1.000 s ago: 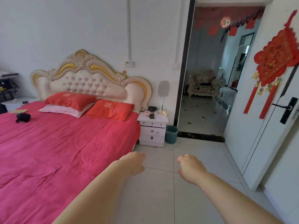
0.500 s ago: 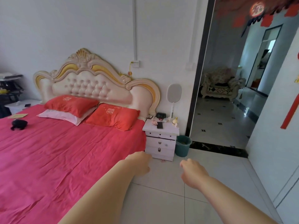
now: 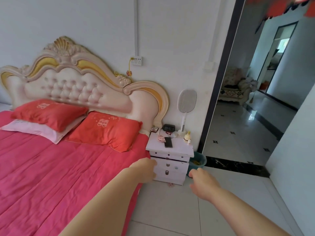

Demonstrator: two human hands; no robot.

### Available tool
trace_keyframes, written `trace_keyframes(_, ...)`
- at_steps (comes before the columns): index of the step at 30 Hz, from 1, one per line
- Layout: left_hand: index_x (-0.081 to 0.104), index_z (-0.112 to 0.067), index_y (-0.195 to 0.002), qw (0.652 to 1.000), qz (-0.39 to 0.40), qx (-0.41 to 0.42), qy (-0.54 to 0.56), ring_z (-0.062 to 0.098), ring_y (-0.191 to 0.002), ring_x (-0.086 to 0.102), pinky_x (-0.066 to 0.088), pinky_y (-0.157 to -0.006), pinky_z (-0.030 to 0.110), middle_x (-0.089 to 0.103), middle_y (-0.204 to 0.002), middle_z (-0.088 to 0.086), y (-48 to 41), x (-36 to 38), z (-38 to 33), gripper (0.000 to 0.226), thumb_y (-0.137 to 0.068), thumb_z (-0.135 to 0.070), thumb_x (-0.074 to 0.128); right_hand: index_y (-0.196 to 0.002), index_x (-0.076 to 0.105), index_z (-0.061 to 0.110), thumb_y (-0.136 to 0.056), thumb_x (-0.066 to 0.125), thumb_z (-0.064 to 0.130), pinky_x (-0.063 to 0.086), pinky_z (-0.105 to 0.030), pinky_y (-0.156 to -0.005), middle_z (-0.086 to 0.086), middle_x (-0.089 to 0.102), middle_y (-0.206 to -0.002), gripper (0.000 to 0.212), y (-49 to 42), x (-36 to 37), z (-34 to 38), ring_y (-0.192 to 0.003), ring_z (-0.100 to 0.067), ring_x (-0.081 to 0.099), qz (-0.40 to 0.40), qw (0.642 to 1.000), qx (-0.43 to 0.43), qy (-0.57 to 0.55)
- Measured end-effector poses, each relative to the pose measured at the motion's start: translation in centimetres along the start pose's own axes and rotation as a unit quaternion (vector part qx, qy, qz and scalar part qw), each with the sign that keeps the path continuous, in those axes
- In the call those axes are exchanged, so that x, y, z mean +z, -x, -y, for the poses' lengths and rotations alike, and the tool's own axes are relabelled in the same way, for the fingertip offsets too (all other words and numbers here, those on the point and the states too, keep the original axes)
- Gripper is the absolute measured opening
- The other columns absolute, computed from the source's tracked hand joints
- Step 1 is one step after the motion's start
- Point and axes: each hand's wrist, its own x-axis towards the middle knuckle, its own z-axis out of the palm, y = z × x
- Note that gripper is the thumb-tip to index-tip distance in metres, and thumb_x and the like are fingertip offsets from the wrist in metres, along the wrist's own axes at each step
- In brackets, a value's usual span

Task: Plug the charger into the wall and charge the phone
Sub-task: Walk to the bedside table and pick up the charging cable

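Reach toward the bedside tabletop (image 3: 180, 147): the phone (image 3: 168, 142) lies flat on it, long axis running toward the wall, with a coiled pink cable (image 3: 160, 138), probably the charging lead, just beside it on the bed side. The wall socket (image 3: 137, 60) sits well above the tabletop. The left hand (image 3: 144, 170) and right hand (image 3: 202, 183) are held apart, below the tabletop, loosely curled and holding nothing; the phone lies ahead between them, the left hand judged nearer.

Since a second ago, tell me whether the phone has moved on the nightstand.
No. The phone keeps its spot on the nightstand beside the pink cable; only the camera neared.
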Motion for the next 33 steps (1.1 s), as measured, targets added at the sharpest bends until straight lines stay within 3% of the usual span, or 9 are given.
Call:
trace_keyframes(11, 0.034, -0.013, -0.138, 0.999, 0.032, -0.001, 0.007, 0.030, -0.123, 0.044, 0.039, -0.099, 0.037, 0.044, -0.137, 0.014, -22.1, -3.0, 5.5, 0.051, -0.089, -0.022, 0.048, -0.117, 0.053, 0.013, -0.086, 0.046, 0.009, 0.050, -0.036, -0.085, -0.009, 0.054, -0.117, 0.031, -23.8, 0.9, -2.2, -0.102, -0.025, 0.054, 0.038, 0.999, 0.011, -0.037)
trace_keyframes(15, 0.036, -0.013, -0.136, 0.999, 0.053, -0.013, -0.002, 0.031, -0.121, 0.046, 0.042, -0.098, 0.040, 0.046, -0.135, 0.013, -30.1, -5.1, 6.5, 0.050, -0.089, -0.022, 0.048, -0.114, 0.052, 0.015, -0.087, 0.045, 0.009, 0.046, -0.029, -0.077, -0.007, 0.054, -0.111, 0.029, -32.2, 0.5, -3.4, -0.098, -0.022, 0.054, 0.065, 0.997, 0.005, -0.041)
trace_keyframes(19, 0.034, -0.016, -0.137, 0.998, 0.059, -0.007, -0.008, 0.031, -0.121, 0.046, 0.042, -0.098, 0.040, 0.045, -0.135, 0.012, -37.1, -6.4, 7.5, 0.049, -0.090, -0.022, 0.047, -0.120, 0.050, 0.015, -0.089, 0.045, 0.011, 0.048, -0.031, -0.086, -0.007, 0.053, -0.117, 0.032, -39.8, 0.1, -4.4, -0.102, -0.022, 0.053, 0.078, 0.997, 0.001, -0.023)
trace_keyframes(28, 0.032, -0.016, -0.138, 0.994, 0.112, -0.004, 0.015, 0.031, -0.124, 0.044, 0.041, -0.101, 0.041, 0.043, -0.137, 0.012, -54.0, -6.2, 14.2, 0.051, -0.090, -0.023, 0.048, -0.121, 0.049, 0.014, -0.091, 0.048, 0.022, 0.047, -0.036, -0.091, -0.009, 0.053, -0.121, 0.032, -56.8, 3.4, -4.3, -0.107, -0.025, 0.052, 0.132, 0.991, 0.015, -0.021)
trace_keyframes(33, 0.031, -0.016, -0.139, 0.988, 0.148, 0.002, 0.051, 0.029, -0.128, 0.040, 0.037, -0.104, 0.039, 0.040, -0.142, 0.011, -64.0, -5.2, 18.2, 0.052, -0.090, -0.024, 0.048, -0.119, 0.049, 0.011, -0.090, 0.045, 0.018, 0.047, -0.037, -0.089, -0.011, 0.053, -0.120, 0.030, -65.9, 6.0, -4.3, -0.108, -0.028, 0.051, 0.176, 0.983, 0.045, -0.035)
